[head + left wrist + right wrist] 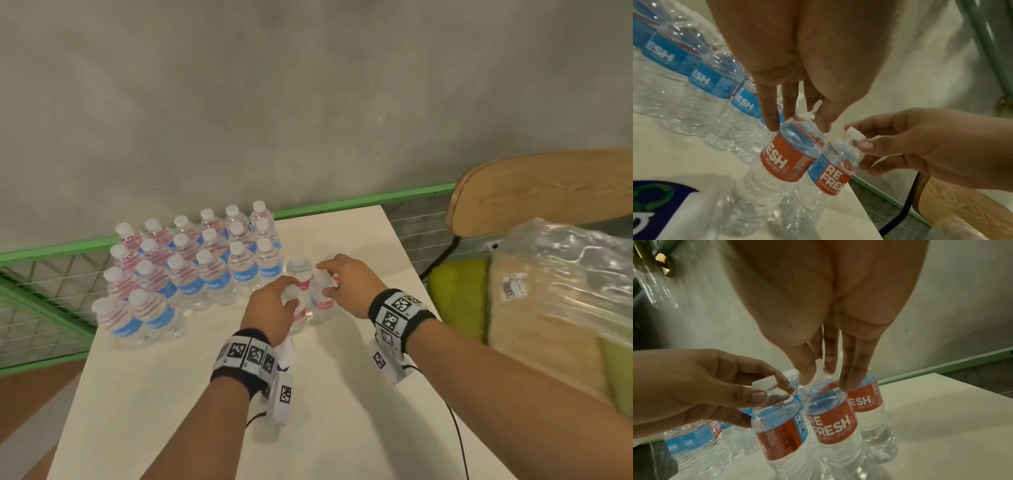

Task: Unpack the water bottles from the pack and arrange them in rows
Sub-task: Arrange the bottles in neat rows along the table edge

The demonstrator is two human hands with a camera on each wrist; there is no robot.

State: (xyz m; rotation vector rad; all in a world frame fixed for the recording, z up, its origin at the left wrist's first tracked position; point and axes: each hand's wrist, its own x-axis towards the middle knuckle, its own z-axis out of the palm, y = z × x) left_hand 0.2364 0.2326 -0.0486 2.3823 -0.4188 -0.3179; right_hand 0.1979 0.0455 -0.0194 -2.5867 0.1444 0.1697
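"REFRESH" on bottle labels (833, 425)

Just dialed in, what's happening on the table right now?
A person is lining up water bottles on a white table. The left hand grips one bottle by its neck, and the right hand pinches the cap of the bottle beside it. A third bottle stands just behind them. To the left, a block of bottles already stands in rows. Clear plastic wrap lies on a chair at the right.

Glossy clear plastic bottles (191, 274) on a smooth matt white table (342, 428); wooden chair back (548, 192).
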